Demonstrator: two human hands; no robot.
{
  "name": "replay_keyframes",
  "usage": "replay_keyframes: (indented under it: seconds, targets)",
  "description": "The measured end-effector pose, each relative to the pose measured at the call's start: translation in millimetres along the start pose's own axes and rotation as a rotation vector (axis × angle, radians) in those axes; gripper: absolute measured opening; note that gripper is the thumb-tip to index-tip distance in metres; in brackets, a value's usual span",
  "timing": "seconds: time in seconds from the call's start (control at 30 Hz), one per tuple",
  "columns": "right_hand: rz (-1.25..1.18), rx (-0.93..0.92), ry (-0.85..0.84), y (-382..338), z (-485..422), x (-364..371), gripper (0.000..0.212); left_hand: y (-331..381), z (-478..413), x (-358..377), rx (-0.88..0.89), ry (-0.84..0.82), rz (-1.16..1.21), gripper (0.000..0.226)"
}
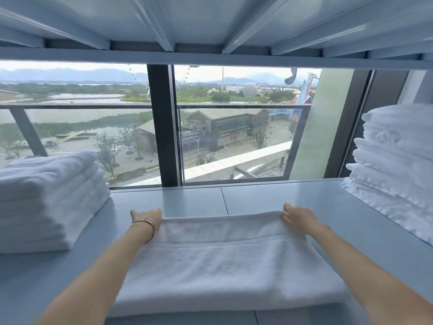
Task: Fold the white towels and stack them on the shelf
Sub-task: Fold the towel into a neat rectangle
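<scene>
A folded white towel (220,261) lies flat on the pale blue shelf (293,198), in the middle near the front. My left hand (146,215), with gold bangles on the wrist, grips the towel's far left corner. My right hand (296,218) grips the far right corner, its fingers curled over the edge. Both arms reach straight forward along the towel's sides. A stack of several folded white towels (46,202) stands on the shelf at the left. A taller stack of white towels (396,165) stands at the right.
The underside of an upper shelf (210,24) hangs low overhead. Behind the shelf is a large window (234,127) with a dark upright frame in the middle. Bare shelf surface lies between the towel and the window.
</scene>
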State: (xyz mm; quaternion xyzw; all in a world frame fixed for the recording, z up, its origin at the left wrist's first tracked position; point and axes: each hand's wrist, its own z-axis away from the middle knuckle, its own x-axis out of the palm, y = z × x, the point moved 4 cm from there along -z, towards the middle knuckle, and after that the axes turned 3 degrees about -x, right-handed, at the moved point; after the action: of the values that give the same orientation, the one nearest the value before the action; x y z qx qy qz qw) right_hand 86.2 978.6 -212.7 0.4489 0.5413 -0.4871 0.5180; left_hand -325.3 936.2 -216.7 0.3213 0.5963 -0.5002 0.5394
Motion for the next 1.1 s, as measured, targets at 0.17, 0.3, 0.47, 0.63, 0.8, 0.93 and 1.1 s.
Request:
replay_keyframes:
  seconds: [0.17,0.3,0.47,0.63,0.8,0.93,1.1]
  targets:
    - [0.215,0.127,0.179,-17.0,-1.4,8.3,0.031,11.3,1.3,6.5,-0.09,0.239,-0.011,0.051]
    - [0.127,0.028,0.461,-50.1,10.2,19.3,0.069,36.9,38.4,6.6,-0.042,0.265,0.032,0.044]
    - [-0.189,-0.304,0.207,-130.6,42.8,47.5,0.063,94.1,99.8,28.8,0.304,0.047,0.234,0.054]
    - [-0.038,-0.211,-0.005,-113.5,40.6,69.3,0.066,68.9,66.3,46.5,0.323,0.042,0.267,0.09]
    - [-0.034,-0.008,-0.026,-46.0,28.3,60.3,0.051,3.3,20.5,61.7,0.096,0.036,0.335,0.052]
    - [-0.073,0.044,-0.009,-24.3,25.3,59.1,0.05,-0.3,15.8,55.3,0.055,0.046,0.336,0.05]
    - [0.012,0.096,0.082,-57.8,55.9,40.8,0.052,33.0,72.1,26.3,0.187,0.224,0.31,0.088]
